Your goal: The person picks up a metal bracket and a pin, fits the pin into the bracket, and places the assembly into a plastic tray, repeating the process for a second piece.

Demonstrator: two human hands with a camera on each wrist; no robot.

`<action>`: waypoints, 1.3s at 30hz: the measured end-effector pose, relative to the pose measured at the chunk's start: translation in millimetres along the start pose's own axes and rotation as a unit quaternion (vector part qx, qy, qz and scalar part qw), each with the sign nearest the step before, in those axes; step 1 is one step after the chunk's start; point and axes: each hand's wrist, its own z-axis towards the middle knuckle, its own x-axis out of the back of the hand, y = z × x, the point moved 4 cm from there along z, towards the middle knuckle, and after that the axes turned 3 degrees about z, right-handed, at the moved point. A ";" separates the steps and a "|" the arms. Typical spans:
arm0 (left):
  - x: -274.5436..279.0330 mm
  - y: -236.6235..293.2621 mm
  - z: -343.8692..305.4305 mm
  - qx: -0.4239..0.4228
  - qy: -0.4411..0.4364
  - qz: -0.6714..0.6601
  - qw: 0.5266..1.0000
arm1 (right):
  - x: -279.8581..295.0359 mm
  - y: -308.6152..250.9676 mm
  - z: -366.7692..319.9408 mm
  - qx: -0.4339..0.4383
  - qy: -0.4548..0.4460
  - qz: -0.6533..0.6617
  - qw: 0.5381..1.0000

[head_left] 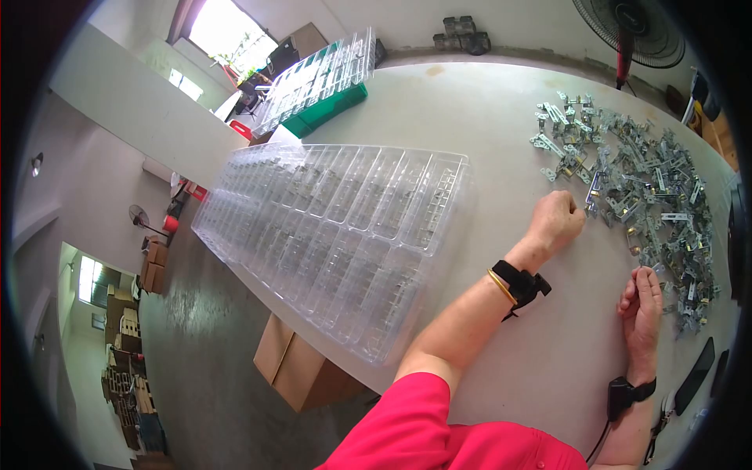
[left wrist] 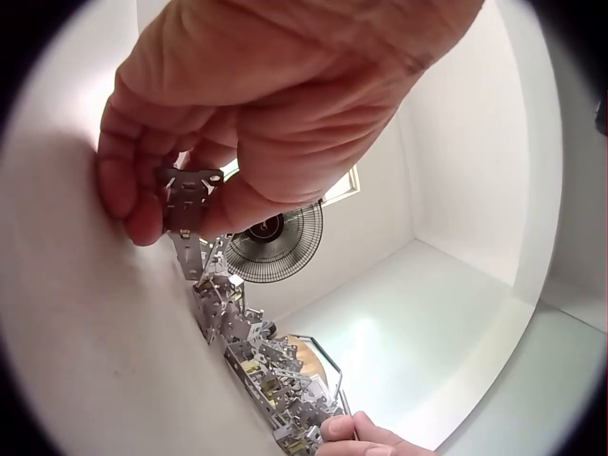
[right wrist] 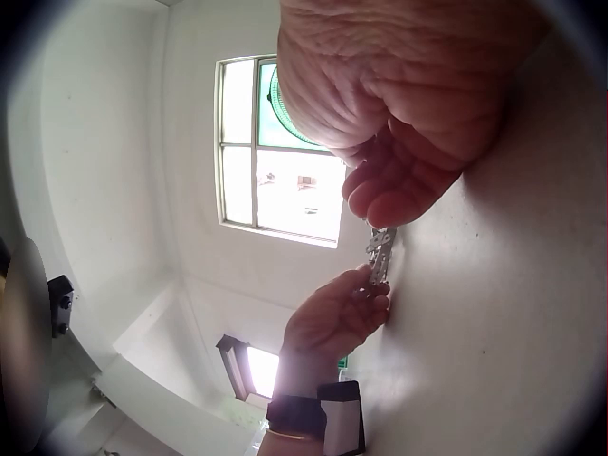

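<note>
My left hand [head_left: 558,222] pinches a flat grey metal bracket [left wrist: 190,214] between thumb and fingers, low over the table; the bracket has holes and a wider end. To the right, beside the near edge of the pile, is my right hand [head_left: 642,313]. Its thumb and index finger meet on a small metal piece, mostly hidden by the fingertips. The palm of the right hand [right wrist: 399,114] faces its wrist camera, with fingers curled. A heap of metal brackets and clips [head_left: 650,184] spreads just beyond both hands.
A large clear compartment tray [head_left: 329,227] holding rows of metal parts lies left of the hands. Farther back, more clear trays [head_left: 333,70] rest on a green crate [head_left: 325,112]. A dark phone-like slab [head_left: 695,376] lies at the right edge. A cardboard box [head_left: 298,364] stands below the table.
</note>
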 end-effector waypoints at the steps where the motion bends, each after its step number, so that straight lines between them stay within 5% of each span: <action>1: -3.7 0.1 -4.3 0.009 -0.001 -0.013 1.000 | 0.1 0.5 0.2 0.000 -0.004 0.002 1.000; 5: -16.0 3.6 -12.4 0.019 -0.001 -0.028 0.999 | -2.0 -2.6 -1.6 -0.005 -0.013 -0.002 1.000; 17: -31.8 6.1 -16.4 0.042 0.010 -0.055 0.998 | -70.0 11.7 -55.1 -0.122 -0.335 -0.109 0.928; 22: -32.7 2.9 -13.6 0.042 0.001 -0.067 0.997 | -75.0 7.9 -55.4 -0.102 -0.350 -0.132 0.922; 24: -27.6 8.2 -13.1 0.057 -0.040 -0.083 0.994 | -74.5 6.1 -63.2 -0.243 -0.336 -0.132 0.900; 33: -26.7 13.9 -13.6 0.100 -0.106 -0.099 0.984 | -102.3 27.9 -90.3 -0.200 -0.504 -0.141 0.829; 39: -25.4 15.5 -13.8 0.108 -0.101 -0.104 0.984 | -111.1 40.5 -96.7 -0.235 -0.468 -0.111 0.845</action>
